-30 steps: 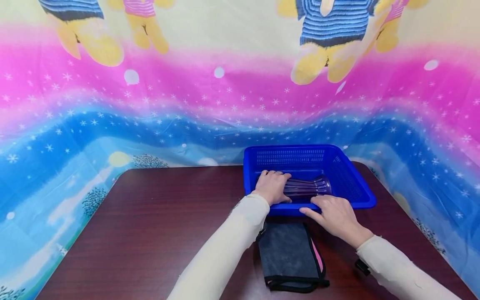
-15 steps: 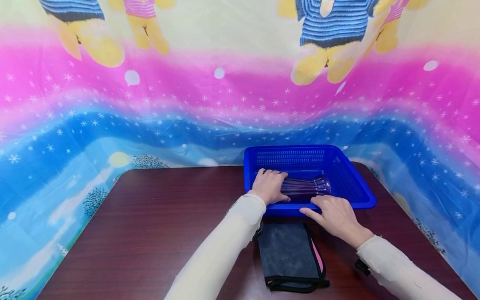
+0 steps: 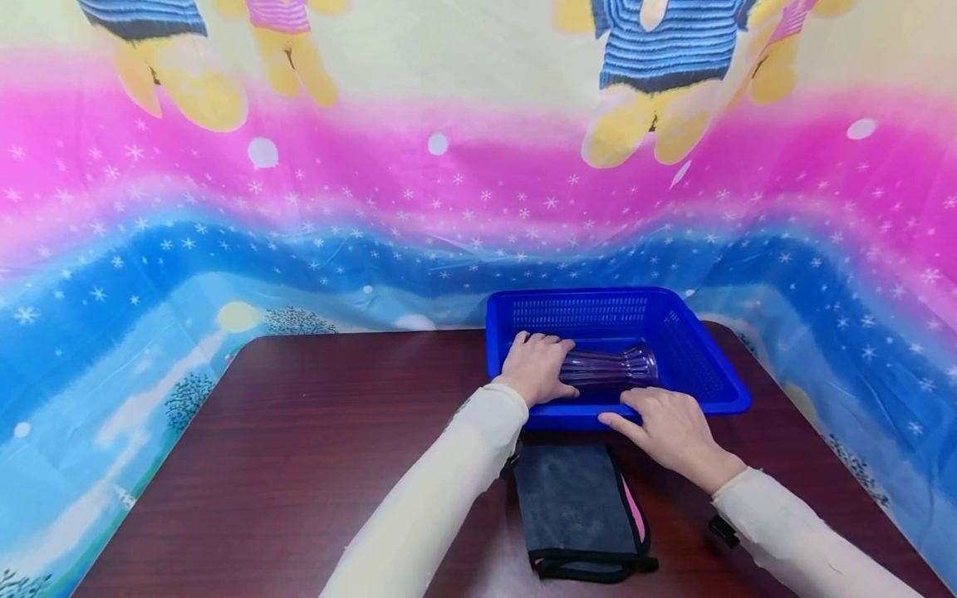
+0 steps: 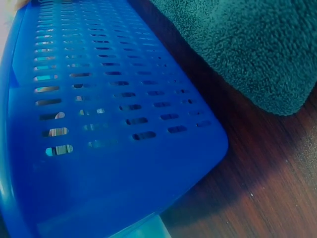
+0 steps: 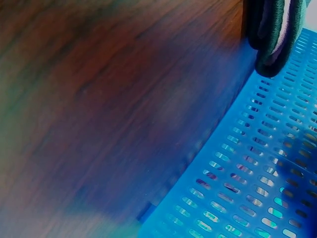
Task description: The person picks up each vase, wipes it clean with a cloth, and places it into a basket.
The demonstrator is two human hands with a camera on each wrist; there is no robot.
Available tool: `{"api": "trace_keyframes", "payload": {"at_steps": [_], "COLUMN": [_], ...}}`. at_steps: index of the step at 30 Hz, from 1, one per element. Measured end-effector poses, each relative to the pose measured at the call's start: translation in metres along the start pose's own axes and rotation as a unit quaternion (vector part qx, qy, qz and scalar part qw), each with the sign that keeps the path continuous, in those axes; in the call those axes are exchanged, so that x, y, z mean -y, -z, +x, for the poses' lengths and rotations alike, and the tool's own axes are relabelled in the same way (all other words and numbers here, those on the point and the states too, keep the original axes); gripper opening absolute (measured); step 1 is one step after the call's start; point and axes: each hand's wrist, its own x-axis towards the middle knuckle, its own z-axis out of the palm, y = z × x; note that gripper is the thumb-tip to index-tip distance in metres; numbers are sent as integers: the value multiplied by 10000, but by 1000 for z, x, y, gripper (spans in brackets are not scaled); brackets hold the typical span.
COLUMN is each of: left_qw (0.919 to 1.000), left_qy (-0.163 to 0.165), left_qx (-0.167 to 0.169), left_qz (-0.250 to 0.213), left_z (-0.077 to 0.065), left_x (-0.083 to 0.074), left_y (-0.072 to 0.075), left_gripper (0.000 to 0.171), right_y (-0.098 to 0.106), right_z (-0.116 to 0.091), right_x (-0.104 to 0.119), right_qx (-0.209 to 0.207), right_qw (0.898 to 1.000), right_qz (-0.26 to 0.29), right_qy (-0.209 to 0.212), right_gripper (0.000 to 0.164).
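Note:
A clear ribbed glass vase [image 3: 609, 365] lies on its side inside the blue plastic basket [image 3: 598, 410]. My left hand [image 3: 532, 367] grips the vase's left part, fingers over the far side and thumb on the near side. That end of the vase is hidden by the hand. At the basket's near rim, my right hand [image 3: 669, 423] holds the edge, with fingers over the rim and thumb lying along it. Through both wrist cameras I see the slotted basket wall [image 4: 109, 168] from outside, but not the vase.
A folded dark grey cloth [image 3: 576, 502] with black edging and a pink inner side lies on the brown wooden table [image 3: 321, 432], just in front of the basket. A printed curtain [image 3: 419, 191] hangs behind and around the table.
My left hand has shifted slightly left and up, and the vase has risen slightly in the view. My right hand, the basket and the cloth stay in place.

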Motion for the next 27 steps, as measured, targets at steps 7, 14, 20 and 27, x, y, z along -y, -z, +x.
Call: {"api": "trace_keyframes", "payload": {"at_steps": [7, 14, 20, 27], "left_qw": [10000, 10000, 10000, 9998], "left_qy": [-4, -29, -53, -67], "left_qx": [9, 37, -11, -165], "left_qz": [3, 45, 44, -14], "left_z": [-1, -2, -3, -6], "left_x": [0, 0, 0, 3], "left_y": [2, 4, 4, 8], "left_gripper": [81, 81, 80, 77], "right_y": [1, 1, -1, 1], "right_z": [0, -2, -3, -2], "right_x": [0, -1, -1, 1], "right_qx": [1, 65, 152, 162], "right_qw": [10000, 9999, 9998, 9997], "right_qz": [17, 7, 43, 92], "right_qy": [-17, -88, -135, -144], "right_gripper": [46, 49, 51, 50]}}
